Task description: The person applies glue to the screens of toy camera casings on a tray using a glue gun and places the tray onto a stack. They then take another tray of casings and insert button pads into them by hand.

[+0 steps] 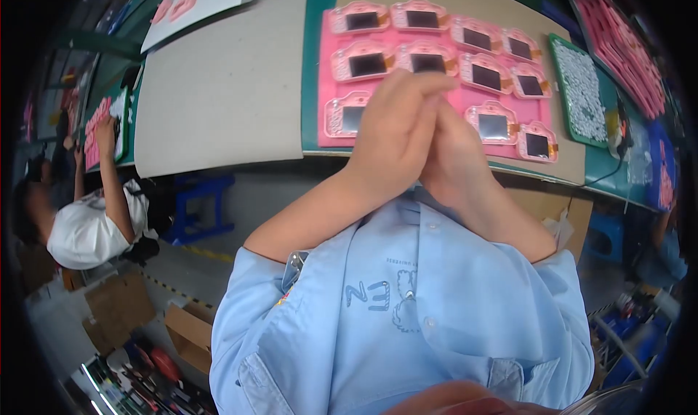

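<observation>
Here, two hands meet near eleven visible casings.

Over the pink board, the left hand is partly hiding a pink case and the fingers of the right hand. Right of the board, white pieces are looking too small to identify. Left of it, the top edge is cutting off a white panel.

Green bench, grey-brown sheets over it — a pink board bearing casings, a green tray of white pieces.
</observation>
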Available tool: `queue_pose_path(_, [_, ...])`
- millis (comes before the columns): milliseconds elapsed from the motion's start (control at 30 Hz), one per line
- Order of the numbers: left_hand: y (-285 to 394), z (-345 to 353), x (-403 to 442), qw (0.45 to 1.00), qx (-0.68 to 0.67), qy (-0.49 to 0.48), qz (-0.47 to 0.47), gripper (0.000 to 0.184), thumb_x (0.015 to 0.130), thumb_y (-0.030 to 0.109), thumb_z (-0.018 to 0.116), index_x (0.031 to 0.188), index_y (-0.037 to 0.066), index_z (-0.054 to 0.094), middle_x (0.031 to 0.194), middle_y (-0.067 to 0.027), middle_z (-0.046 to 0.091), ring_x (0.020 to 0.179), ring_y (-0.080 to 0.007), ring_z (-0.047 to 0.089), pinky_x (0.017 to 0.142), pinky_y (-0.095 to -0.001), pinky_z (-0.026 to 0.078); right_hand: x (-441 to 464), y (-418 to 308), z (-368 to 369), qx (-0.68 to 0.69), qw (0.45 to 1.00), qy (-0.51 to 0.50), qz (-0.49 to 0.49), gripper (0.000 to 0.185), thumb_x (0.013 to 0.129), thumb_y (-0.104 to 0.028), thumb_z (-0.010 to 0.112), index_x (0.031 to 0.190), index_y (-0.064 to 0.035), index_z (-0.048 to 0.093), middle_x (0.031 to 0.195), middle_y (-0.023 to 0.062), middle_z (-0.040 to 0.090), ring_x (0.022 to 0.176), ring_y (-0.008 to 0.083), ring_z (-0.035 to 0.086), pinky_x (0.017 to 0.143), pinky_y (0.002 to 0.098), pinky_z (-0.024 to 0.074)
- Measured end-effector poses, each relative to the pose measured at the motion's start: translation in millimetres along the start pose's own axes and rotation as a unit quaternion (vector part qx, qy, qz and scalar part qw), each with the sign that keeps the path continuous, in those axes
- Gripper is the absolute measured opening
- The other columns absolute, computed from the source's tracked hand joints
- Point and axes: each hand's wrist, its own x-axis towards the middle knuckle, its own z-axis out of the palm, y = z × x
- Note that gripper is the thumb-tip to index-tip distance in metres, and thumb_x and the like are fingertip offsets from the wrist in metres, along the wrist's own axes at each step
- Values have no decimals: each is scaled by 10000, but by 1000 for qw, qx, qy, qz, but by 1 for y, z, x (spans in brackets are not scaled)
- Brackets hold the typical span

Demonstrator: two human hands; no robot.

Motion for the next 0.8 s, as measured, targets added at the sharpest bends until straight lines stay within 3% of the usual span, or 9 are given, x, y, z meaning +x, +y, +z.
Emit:
queue_pose_path(133, [2,24,-6,999,38,-30,19,168,902,19,470,1014,8,595,906,-110,573,770,-219,532,668,-291,424,-15,-9,2,108,987,119,9,299,971,-391,435,1022,-118,546,842,-13,569,668,83,539,524,272,427])
queue_pose_path(367, [18,48,-10,995,33,-73,63,259,826,10,505,1063,51,600,1073,-129,566,1022,-298,504,931,-417,347,-7,-17,-46,266,963,-31,17,266,966,-363,464,884,-128,558,738,-39,543,575,72,499,460,223,385])
queue_pose_path(467, [21,55,-9,992,-8,-74,99,267,828,36,521,1083,49,599,1161,-155,524,1141,-339,461,999,-422,318,-16,-35,-56,196,977,-75,-34,282,963,-367,470,843,-128,561,709,-41,535,547,70,488,437,213,369])
queue_pose_path(500, [22,53,-9,992,6,-85,92,264,830,42,524,1083,48,598,1177,-161,515,1166,-348,445,1012,-431,308,-29,-51,-56,92,993,1,-73,325,952,-359,497,733,-124,549,620,-37,495,471,63,437,383,199,310])
queue_pose_path(533, [23,47,-9,992,20,-96,85,261,832,48,527,1083,46,597,1192,-166,505,1191,-357,428,1026,-439,297,-23,-59,-74,73,984,-64,-151,346,941,-347,519,692,-108,538,577,-28,474,449,47,413,365,204,281])
queue_pose_path(567, [22,40,-9,991,33,-106,77,259,833,55,531,1083,44,596,1208,-172,495,1216,-366,412,1039,-447,287,-24,-74,-91,-23,959,-82,-271,358,944,-343,511,686,-96,534,563,-21,468,455,38,409,378,201,285])
queue_pose_path(633, [11,29,-10,993,71,-84,51,244,839,39,526,1072,34,597,1204,-166,507,1209,-347,425,1033,-437,298,-24,-117,-124,-160,879,56,-447,367,945,-336,500,670,-95,518,562,-11,465,440,46,397,389,199,278])
queue_pose_path(700, [2,16,-11,993,101,-60,0,220,848,25,525,1056,20,598,1193,-160,524,1202,-315,440,1031,-413,304,-20,-163,-167,-336,753,261,-502,346,940,-329,502,761,-48,596,653,23,577,531,73,502,492,215,384])
queue_pose_path(800, [-16,-5,-14,992,62,-4,-113,173,884,12,503,1026,-5,599,1161,-138,557,1172,-228,476,1018,-342,328,6,-209,-226,-550,609,319,-474,400,951,-370,479,863,-7,623,691,37,588,617,109,527,577,234,394])
